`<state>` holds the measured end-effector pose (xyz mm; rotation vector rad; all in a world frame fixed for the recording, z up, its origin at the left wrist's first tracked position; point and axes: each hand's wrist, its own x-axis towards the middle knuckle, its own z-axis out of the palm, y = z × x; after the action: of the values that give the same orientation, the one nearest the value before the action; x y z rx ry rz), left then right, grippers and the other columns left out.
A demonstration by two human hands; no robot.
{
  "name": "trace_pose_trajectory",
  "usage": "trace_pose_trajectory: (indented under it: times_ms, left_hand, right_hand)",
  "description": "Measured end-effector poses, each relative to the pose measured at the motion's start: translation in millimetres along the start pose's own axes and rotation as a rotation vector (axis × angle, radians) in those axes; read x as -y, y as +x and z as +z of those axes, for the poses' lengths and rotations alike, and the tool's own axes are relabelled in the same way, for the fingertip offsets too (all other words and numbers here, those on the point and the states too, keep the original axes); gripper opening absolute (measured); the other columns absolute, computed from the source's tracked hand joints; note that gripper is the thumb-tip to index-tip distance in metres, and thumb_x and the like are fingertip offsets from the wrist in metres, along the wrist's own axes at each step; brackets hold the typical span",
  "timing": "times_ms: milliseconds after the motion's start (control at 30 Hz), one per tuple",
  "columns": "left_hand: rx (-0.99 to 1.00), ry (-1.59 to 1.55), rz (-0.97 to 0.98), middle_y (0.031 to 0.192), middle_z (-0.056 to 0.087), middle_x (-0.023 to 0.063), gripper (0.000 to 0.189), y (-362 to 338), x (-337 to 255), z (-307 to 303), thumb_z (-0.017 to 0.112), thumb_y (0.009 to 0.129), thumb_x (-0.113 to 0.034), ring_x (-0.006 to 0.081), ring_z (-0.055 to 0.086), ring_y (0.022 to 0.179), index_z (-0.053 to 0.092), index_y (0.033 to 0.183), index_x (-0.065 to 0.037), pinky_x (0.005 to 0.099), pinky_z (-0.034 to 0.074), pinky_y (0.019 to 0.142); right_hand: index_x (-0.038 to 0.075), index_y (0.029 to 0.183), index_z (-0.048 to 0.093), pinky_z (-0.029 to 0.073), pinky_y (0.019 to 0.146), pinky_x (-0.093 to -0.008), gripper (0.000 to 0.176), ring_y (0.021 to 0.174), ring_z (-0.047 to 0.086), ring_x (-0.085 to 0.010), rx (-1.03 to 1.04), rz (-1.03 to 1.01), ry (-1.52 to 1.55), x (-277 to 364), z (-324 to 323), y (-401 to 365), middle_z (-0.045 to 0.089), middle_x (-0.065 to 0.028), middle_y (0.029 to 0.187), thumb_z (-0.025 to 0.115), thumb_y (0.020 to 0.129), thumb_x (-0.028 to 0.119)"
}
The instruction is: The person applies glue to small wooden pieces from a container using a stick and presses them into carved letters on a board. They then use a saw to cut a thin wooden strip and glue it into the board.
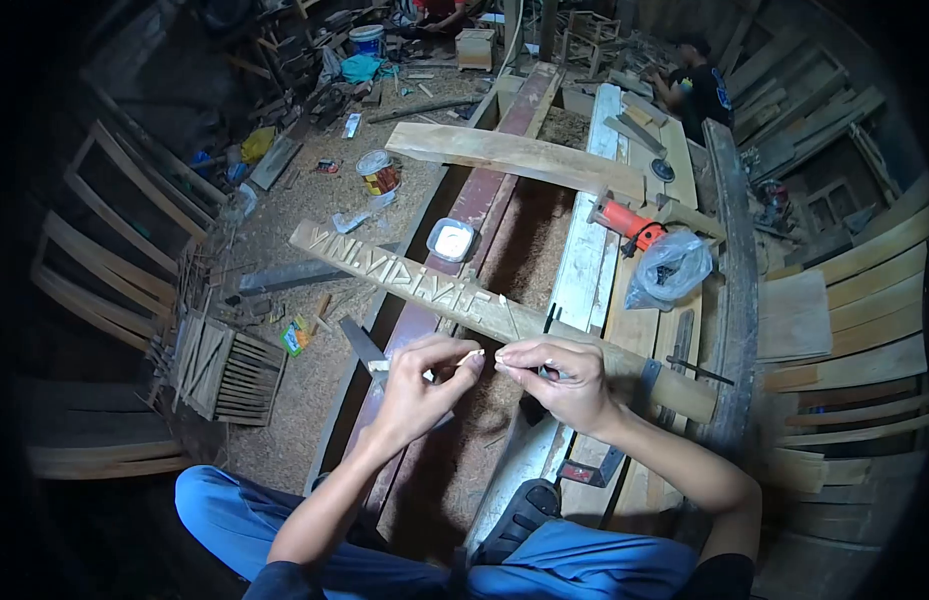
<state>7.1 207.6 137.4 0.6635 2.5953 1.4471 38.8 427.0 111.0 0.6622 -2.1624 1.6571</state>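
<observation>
Tiny pale sliver [471, 355], identity unclear

An orange power tool [624, 222] lies beside a clear plastic bag [670, 268] on the worktop [582, 265], with a white-filled tray [451, 239] nearby and a tin [377, 172] on the floor [304, 215].

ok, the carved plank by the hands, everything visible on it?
The carved plank is a long, narrow board of pale wood, lying flat and diagonal across a reddish beam and pale boards. Angular letters are cut along its upper-left half; the rest looks plain. The right hand overlaps it in view; contact unclear.
</observation>
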Motion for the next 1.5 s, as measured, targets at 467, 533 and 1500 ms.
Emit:
trace_pose_trajectory:
  times_ms: [467, 533, 1500]
  left_hand:
    - [-0.183, 0.365, 0.232, 0.069, 0.059, 0.0102, 0.017, 33, 0, 115, 0.077, 0.087, -0.020, 0.0263, 0.054, 0.060, 0.075, 0.090, -0.003, 0.0387, 0.040, 0.060]
    - [-0.106, 0.339, 0.168, 0.074, 0.060, 0.0114, 0.024, 35, 5, 114, 0.076, 0.087, -0.019, 0.0273, 0.056, 0.068, 0.076, 0.105, -0.003, 0.0394, 0.043, 0.066]
    - [0.136, 0.344, 0.150, 0.113, 0.066, 0.0142, 0.037, 72, 130, 295, 0.071, 0.086, -0.009, 0.0350, 0.061, 0.104, 0.069, 0.123, -0.005, 0.0452, 0.051, 0.091]
  right_hand:
    - [0.002, 0.106, 0.070, 0.054, 0.070, -0.0266, 0.028, 0.081, 0.069, -0.0129, -0.251, 0.327, 0.086, -86, -17, -78, 0.073, -0.0083, 0.102, 0.075, 0.080, -0.007]
    - [0.002, 0.106, 0.071, 0.053, 0.067, -0.0256, 0.025, 0.078, 0.067, -0.0111, -0.278, 0.301, 0.092, -89, -18, -76, 0.073, -0.0076, 0.102, 0.075, 0.083, -0.005]
    - [0.000, 0.111, 0.071, 0.044, 0.059, -0.0205, 0.018, 0.065, 0.054, -0.0017, -0.568, 0.755, 0.090, -180, -58, -152, 0.071, 0.0003, 0.088, 0.074, 0.094, 0.006]
